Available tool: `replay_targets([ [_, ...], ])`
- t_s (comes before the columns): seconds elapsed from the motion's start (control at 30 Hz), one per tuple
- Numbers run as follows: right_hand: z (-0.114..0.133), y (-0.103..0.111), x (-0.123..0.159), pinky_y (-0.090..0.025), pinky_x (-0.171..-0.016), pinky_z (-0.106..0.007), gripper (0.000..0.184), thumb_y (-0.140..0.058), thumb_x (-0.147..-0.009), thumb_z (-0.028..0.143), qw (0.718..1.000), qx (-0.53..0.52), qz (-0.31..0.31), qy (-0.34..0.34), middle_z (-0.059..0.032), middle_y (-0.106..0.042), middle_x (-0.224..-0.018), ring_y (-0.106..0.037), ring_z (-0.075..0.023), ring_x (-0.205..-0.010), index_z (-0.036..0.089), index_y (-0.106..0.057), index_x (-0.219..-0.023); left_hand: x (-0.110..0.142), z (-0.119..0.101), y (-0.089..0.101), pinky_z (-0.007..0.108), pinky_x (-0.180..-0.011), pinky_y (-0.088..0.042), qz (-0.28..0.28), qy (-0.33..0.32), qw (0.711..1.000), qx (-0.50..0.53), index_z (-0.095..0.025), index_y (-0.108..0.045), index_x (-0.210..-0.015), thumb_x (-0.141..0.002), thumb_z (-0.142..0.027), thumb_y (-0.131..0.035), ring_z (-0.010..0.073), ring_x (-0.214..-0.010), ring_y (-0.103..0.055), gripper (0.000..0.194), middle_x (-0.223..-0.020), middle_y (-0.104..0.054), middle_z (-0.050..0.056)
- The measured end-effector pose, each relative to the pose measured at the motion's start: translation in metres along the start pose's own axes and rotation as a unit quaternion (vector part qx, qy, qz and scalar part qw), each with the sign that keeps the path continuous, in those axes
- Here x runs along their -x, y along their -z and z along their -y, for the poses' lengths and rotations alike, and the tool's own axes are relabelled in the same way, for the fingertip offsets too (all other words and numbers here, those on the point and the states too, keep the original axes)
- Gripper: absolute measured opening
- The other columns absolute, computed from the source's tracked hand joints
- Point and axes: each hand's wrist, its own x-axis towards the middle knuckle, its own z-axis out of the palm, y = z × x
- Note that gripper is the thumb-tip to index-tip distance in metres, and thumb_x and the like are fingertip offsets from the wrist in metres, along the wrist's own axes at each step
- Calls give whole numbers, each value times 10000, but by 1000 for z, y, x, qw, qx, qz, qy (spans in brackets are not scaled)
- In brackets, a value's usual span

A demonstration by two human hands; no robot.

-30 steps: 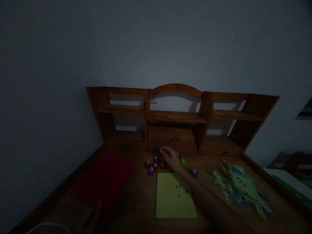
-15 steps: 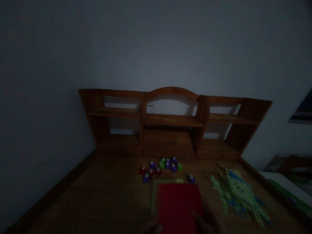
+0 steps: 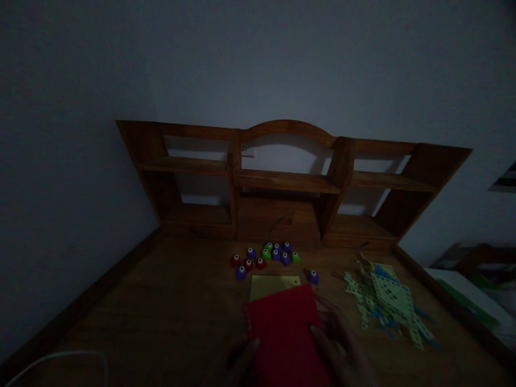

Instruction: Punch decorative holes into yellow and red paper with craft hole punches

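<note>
A red sheet with a row of small holes along its left edge is gripped between my two hands, tilted so that its right corner is higher. My left hand pinches its left side, thumb on top; the hand is dim and partly out of frame. On the right edge, my right hand holds it with the thumb on top and fingers behind. Beneath and beyond the sheet, a pale yellow panel lies on the desk, partly covered. Tiny red bits lie near its top right corner.
Several small red, purple and green pieces with eye-like tops cluster behind the panel; one purple piece sits apart. A pile of pale green and blue perforated pieces lies right. A wooden shelf unit stands behind; a white cable is at lower left.
The red sheet has turned and shifted left, its right side rising and more of the yellow panel showing. Both hands moved with it. The view has tipped downward, and the cable has entered.
</note>
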Motion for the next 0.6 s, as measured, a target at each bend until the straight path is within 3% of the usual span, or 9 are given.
replay_targets([
  [0.07,2,5,-4,-569,-779,-340,538,-611,-796,484,999,35,-18,6,-97,-660,-1168,-647,-265,-1024,281,-525,-1287,-3,-4,3,407,-809,-514,-6,-3,1000,12,-180,-662,-765,-514,-519,-769,323,-895,-655,435,-849,-716,110],
  [0.23,5,7,-9,-547,-731,-310,439,-540,-825,524,981,130,-143,34,-92,-676,-1129,-648,-265,-982,245,-634,-1150,-1,-18,20,325,-642,-506,-40,-39,997,50,-165,-643,-794,-594,-606,-697,237,-662,-638,487,-651,-661,48],
  [0.37,5,5,-8,-518,-816,-330,393,-533,-828,525,973,168,-146,55,-71,-681,-1122,-626,-269,-1027,255,-670,-1079,0,-17,21,263,-551,-462,-51,-41,993,103,-145,-627,-832,-575,-574,-733,172,-561,-586,512,-588,-612,5],
  [0.5,5,4,-5,-527,-783,-323,379,-531,-830,520,974,160,-139,77,-85,-698,-1072,-640,-272,-983,236,-691,-1022,-2,-14,16,263,-552,-469,-51,-50,990,125,-150,-633,-825,-572,-541,-749,184,-586,-606,480,-603,-627,10],
  [0.6,5,0,2,-538,-717,-305,356,-550,-819,519,964,165,-185,99,-81,-712,-1007,-659,-262,-915,229,-700,-961,1,-15,12,313,-649,-520,-34,-27,992,121,-155,-650,-924,-567,-504,-767,244,-747,-665,513,-805,-706,72],
])
